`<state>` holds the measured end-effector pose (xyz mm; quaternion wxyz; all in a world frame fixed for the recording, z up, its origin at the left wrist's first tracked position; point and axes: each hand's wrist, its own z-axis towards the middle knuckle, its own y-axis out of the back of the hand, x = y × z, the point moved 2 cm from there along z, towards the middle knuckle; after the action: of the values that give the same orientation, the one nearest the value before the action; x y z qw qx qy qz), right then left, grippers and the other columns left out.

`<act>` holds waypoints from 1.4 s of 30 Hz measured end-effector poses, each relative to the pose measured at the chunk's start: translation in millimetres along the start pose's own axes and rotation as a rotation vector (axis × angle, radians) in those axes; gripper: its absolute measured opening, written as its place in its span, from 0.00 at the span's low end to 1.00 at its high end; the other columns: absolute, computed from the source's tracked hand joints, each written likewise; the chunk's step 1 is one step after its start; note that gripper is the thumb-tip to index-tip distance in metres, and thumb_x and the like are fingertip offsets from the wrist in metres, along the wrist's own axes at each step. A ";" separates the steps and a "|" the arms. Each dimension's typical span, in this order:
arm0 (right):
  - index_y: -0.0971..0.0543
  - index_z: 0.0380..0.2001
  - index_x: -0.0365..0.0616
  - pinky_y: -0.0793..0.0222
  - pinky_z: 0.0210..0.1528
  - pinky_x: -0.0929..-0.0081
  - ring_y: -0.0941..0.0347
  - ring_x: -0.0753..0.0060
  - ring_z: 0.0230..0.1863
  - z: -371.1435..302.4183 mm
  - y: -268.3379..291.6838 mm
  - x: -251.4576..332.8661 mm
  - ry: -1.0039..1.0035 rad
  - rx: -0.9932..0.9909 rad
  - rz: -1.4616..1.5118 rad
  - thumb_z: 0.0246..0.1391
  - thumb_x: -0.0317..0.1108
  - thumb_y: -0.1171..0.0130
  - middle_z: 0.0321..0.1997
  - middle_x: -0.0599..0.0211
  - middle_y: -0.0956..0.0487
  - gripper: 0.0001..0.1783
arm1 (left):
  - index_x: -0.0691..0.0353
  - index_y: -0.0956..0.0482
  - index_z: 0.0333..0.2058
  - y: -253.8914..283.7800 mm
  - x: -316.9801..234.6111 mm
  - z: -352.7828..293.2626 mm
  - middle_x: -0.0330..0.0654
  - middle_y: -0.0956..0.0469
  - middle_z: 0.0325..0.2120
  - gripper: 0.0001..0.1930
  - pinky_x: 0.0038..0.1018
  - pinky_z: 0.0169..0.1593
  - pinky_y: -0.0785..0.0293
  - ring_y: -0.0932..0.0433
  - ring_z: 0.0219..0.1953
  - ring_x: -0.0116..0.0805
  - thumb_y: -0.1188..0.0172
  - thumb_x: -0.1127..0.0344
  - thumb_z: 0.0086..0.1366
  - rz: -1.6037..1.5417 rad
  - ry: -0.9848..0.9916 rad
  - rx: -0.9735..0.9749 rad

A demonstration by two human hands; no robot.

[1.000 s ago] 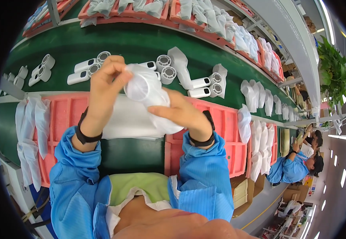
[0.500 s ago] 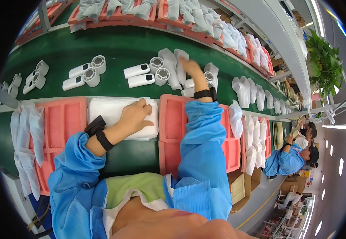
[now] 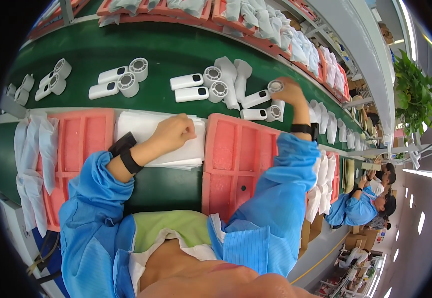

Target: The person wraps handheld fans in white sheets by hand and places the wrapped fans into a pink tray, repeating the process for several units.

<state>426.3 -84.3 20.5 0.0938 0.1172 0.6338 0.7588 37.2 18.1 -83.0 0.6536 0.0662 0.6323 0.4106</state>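
Note:
My right hand (image 3: 289,91) is stretched over the green belt, its fingers curled around the round head of a white hair dryer (image 3: 256,99). A second white hair dryer (image 3: 253,114) lies just in front of it. To their left are two hair dryers in cloudy white bags (image 3: 228,82) and a bare pair (image 3: 191,93) with ring-shaped heads. My left hand (image 3: 175,132) is closed with its fingertips drawn together, resting over a stack of white sheets or flat bags (image 3: 139,123). Nothing shows between its fingers.
Pink foam trays (image 3: 221,154) with compartments flank the stack; bagged pieces (image 3: 39,154) lie on the left tray. More bare hair dryers (image 3: 119,79) line the green belt (image 3: 166,49). Loaded pink trays (image 3: 196,20) stand along the far side. Co-workers (image 3: 355,203) are at the right.
My right hand has moved right, from beside the bagged hair dryers to the head of a bare one. My left fingers, spread before, have drawn together. The view has shifted slightly.

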 end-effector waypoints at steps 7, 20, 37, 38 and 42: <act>0.25 0.39 0.38 0.31 0.40 0.79 0.27 0.79 0.35 -38.0 79.2 117.8 -0.233 -0.152 0.847 0.31 0.35 0.29 0.34 0.70 0.23 0.27 | 0.63 0.25 0.27 55.2 -11.8 10.0 0.34 0.27 0.26 0.07 0.22 0.30 0.34 0.30 0.26 0.23 0.38 0.68 0.61 -0.421 0.064 0.019; 0.27 0.51 0.37 0.29 0.46 0.73 0.26 0.64 0.44 -60.9 34.9 282.3 0.408 -0.420 0.631 0.27 0.25 0.25 0.43 0.60 0.26 0.40 | 0.62 0.29 0.35 90.3 -62.6 -15.1 0.32 0.26 0.27 0.07 0.19 0.32 0.32 0.29 0.28 0.19 0.46 0.65 0.69 -0.897 -0.007 -0.449; 0.32 0.58 0.38 0.29 0.42 0.63 0.30 0.51 0.44 -54.2 8.0 287.9 0.341 -0.515 0.428 0.33 0.24 0.29 0.48 0.54 0.31 0.42 | 0.62 0.28 0.53 68.9 -91.5 -28.3 0.48 0.26 0.42 0.33 0.27 0.32 0.26 0.24 0.34 0.37 0.38 0.85 0.44 0.109 -0.557 -0.608; 0.32 0.56 0.37 0.29 0.43 0.64 0.29 0.54 0.45 -51.4 4.4 284.0 0.279 -0.528 0.498 0.33 0.25 0.29 0.48 0.54 0.30 0.41 | 0.62 0.28 0.53 70.3 -94.8 -27.8 0.48 0.26 0.42 0.33 0.27 0.32 0.26 0.24 0.34 0.37 0.38 0.85 0.44 0.110 -0.560 -0.608; 0.32 0.52 0.35 0.28 0.45 0.67 0.27 0.61 0.46 -51.0 -6.5 282.0 0.148 -0.521 0.690 0.33 0.28 0.27 0.48 0.55 0.28 0.39 | 0.59 0.27 0.52 78.2 -96.1 -25.7 0.48 0.27 0.45 0.31 0.30 0.35 0.25 0.23 0.37 0.41 0.38 0.81 0.44 0.082 -0.239 -0.547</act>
<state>141.9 -49.0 22.0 -0.1843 0.2397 0.3501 0.8866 -7.7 -1.5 33.7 0.6998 -0.0389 0.4135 0.5812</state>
